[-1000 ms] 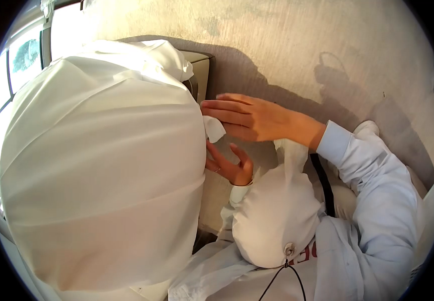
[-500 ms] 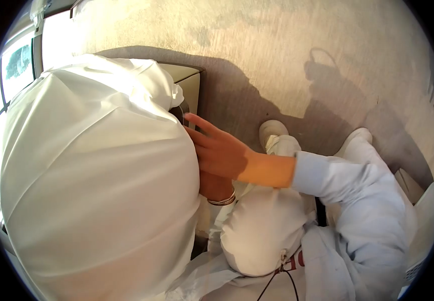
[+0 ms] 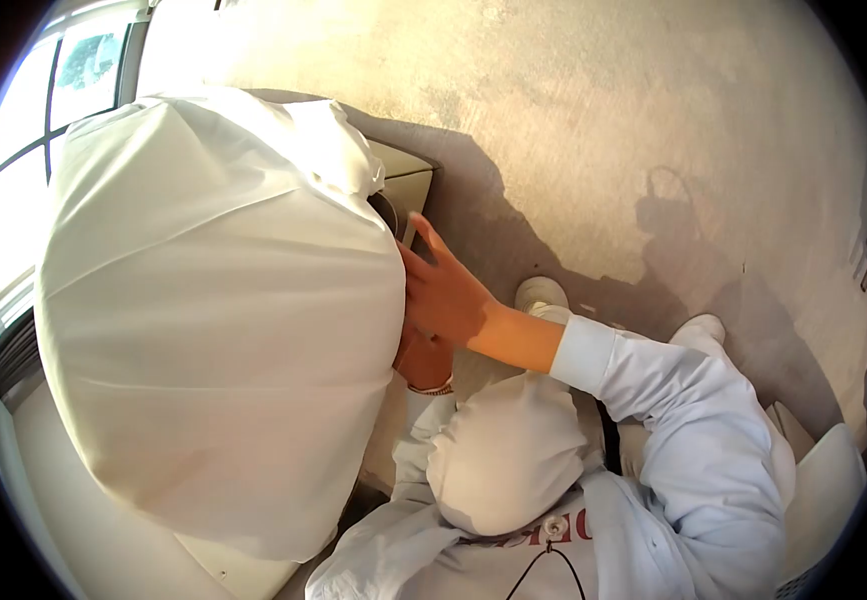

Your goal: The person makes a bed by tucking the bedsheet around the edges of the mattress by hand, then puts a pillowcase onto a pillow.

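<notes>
A large rounded form under a smooth white cloth cover (image 3: 223, 290) fills the left half of the view, its cloth bunched near the top right. My right hand (image 3: 448, 295) is against the cover's right side, thumb raised and a finger stretched along the cloth; the other fingertips are partly hidden. Just below it is my left hand (image 3: 423, 360), with a bracelet at the wrist. Its fingers are hidden behind my right hand and the side of the cover, so its grip does not show. A dark curved part (image 3: 383, 212) peeks out beneath the bunched cloth.
A cream box-like corner (image 3: 408, 180) juts out behind the cover. My shoes (image 3: 541, 295) rest on the pale floor (image 3: 593, 110), where shadows fall. A paned window (image 3: 88, 60) is at upper left. A white panel-like object (image 3: 823, 490) stands at lower right.
The view has shifted, and the covered form sits further right in it, with more showing below. My right hand has turned, its thumb now more upright. Both hands stay at the cover's side.
</notes>
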`<control>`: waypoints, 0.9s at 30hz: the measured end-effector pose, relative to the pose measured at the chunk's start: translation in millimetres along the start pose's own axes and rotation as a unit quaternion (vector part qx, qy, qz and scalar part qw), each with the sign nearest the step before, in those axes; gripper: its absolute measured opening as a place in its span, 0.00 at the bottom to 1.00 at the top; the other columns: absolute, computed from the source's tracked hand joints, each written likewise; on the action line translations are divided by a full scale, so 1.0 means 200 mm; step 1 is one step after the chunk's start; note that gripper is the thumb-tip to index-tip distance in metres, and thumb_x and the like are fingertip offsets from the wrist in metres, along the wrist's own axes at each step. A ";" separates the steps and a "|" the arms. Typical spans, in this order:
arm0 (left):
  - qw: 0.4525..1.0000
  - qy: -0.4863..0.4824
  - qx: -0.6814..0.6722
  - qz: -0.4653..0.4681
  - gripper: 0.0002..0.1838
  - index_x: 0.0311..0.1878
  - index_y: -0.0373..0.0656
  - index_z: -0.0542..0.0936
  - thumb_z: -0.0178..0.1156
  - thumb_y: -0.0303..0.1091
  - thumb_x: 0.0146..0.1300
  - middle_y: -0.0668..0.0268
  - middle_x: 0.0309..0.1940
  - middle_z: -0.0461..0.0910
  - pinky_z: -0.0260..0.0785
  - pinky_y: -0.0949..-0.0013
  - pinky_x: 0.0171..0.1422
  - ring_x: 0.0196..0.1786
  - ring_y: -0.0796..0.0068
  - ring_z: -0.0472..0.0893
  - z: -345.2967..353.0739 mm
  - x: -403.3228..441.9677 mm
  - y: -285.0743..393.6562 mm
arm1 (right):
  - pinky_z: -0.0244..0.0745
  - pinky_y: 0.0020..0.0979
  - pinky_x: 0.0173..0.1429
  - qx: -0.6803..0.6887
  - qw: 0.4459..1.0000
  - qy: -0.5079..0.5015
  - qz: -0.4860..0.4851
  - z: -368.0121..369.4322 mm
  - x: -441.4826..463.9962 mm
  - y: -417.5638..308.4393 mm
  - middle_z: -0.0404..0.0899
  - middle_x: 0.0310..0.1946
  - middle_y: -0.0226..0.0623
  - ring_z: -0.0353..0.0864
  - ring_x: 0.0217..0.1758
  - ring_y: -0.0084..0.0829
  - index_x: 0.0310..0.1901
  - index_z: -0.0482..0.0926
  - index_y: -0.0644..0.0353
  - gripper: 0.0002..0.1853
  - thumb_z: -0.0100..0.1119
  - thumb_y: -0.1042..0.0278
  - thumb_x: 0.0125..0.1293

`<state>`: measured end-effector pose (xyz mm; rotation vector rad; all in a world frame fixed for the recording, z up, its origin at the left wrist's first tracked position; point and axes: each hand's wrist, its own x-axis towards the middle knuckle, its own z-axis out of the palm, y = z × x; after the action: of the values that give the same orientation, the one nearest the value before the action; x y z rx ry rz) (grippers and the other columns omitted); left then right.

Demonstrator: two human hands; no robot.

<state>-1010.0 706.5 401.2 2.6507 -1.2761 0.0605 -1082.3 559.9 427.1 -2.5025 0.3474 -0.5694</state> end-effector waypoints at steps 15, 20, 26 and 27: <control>0.989 0.113 0.081 0.055 0.26 0.62 0.36 0.62 0.50 0.31 0.61 0.56 0.63 0.62 0.55 0.63 0.67 0.64 0.64 0.64 0.06 0.02 0.05 | 0.48 0.43 0.74 -0.005 0.993 0.103 -0.052 0.18 0.04 -0.04 0.78 0.45 0.31 0.68 0.60 0.33 0.37 0.82 0.57 0.13 0.52 0.69 0.49; 0.985 0.168 -0.034 0.009 0.23 0.60 0.37 0.66 0.48 0.26 0.59 0.56 0.61 0.65 0.58 0.63 0.65 0.62 0.63 0.66 0.06 0.05 0.10 | 0.47 0.42 0.75 -0.032 0.996 -0.009 -0.085 0.05 0.04 0.01 0.79 0.44 0.28 0.68 0.60 0.30 0.35 0.82 0.57 0.12 0.53 0.69 0.49; 0.968 0.039 -0.221 0.114 0.23 0.52 0.39 0.73 0.45 0.18 0.50 0.56 0.55 0.71 0.63 0.63 0.61 0.57 0.61 0.71 -0.03 -0.02 0.20 | 0.52 0.41 0.72 0.236 0.951 0.121 -0.156 -0.15 -0.09 0.32 0.80 0.38 0.28 0.71 0.57 0.32 0.37 0.82 0.57 0.14 0.53 0.77 0.47; 0.939 -0.107 -0.262 0.193 0.25 0.46 0.41 0.78 0.44 0.14 0.42 0.56 0.51 0.75 0.67 0.62 0.57 0.53 0.59 0.74 -0.03 -0.02 0.21 | 0.56 0.41 0.70 0.223 0.953 0.149 -0.142 -0.14 -0.11 0.39 0.80 0.37 0.30 0.73 0.54 0.32 0.37 0.82 0.56 0.16 0.53 0.79 0.45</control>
<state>-1044.2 684.8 413.1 1.9725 -1.5958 -0.4582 -1124.9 490.3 397.9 -2.0381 -0.0388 -1.0217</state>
